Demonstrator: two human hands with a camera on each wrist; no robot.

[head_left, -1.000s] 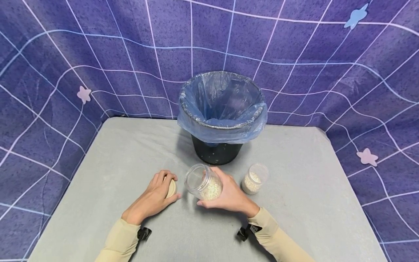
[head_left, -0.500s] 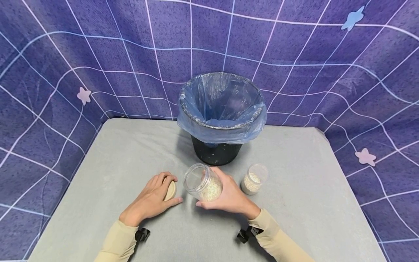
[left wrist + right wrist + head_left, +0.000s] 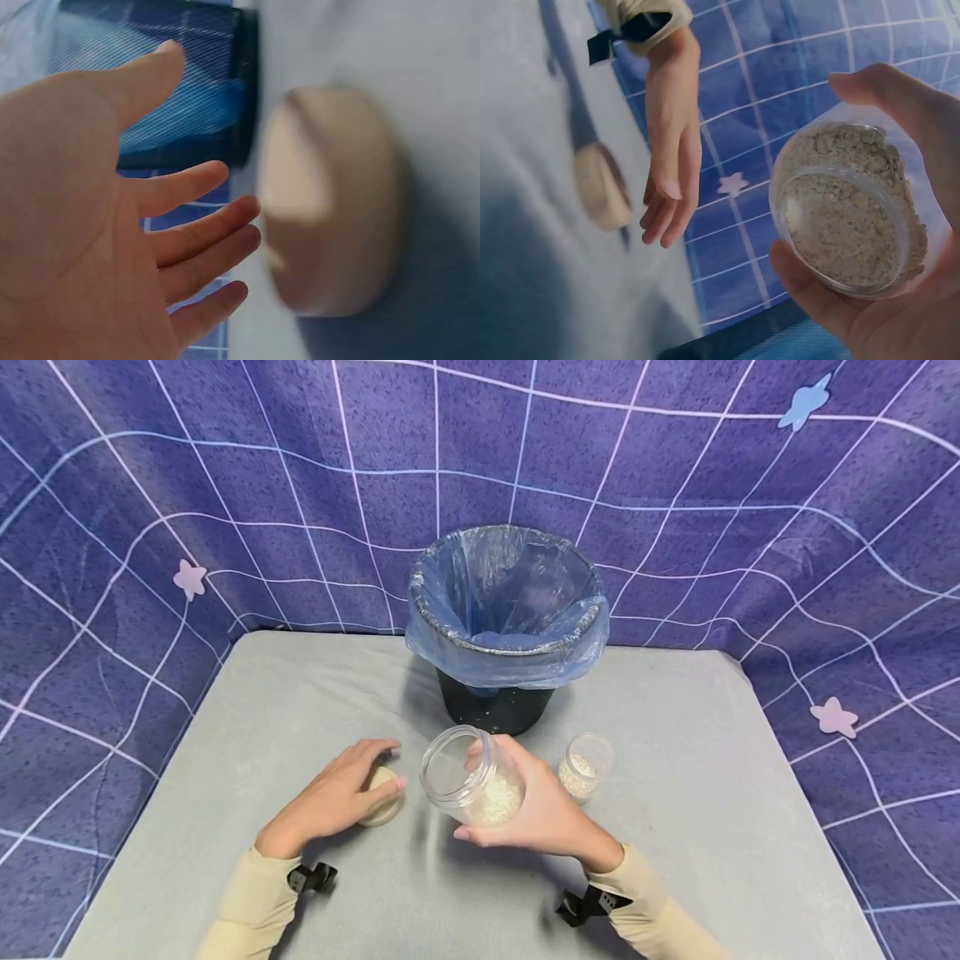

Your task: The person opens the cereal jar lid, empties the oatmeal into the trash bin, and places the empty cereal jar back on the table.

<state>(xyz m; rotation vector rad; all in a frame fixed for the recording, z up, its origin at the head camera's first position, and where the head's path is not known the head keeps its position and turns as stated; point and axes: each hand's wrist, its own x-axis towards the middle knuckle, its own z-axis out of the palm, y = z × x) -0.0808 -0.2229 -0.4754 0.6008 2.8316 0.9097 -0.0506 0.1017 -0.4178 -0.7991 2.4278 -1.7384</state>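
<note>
My right hand (image 3: 543,806) grips a clear plastic jar (image 3: 468,777) partly filled with pale oat flakes (image 3: 847,217). The jar has no lid on, and its mouth tilts up and to the left in the head view. Thumb and fingers wrap the jar's sides, as the right wrist view shows. A round beige lid (image 3: 384,812) lies on the table, partly covered by my left hand (image 3: 326,793) in the head view. In the left wrist view, the fingers are spread and hold nothing, apart from the lid (image 3: 337,210).
A smaller clear jar (image 3: 581,768) with some pale flakes stands to the right of my right hand. Behind both hands stands a black bin (image 3: 495,706) lined with a blue bag (image 3: 510,664). Purple gridded cloth (image 3: 300,527) hangs around the grey table (image 3: 300,693).
My left hand has let go of the lid and lifted off it, and the lid now lies slightly nearer me. My right hand has raised the jar a little.
</note>
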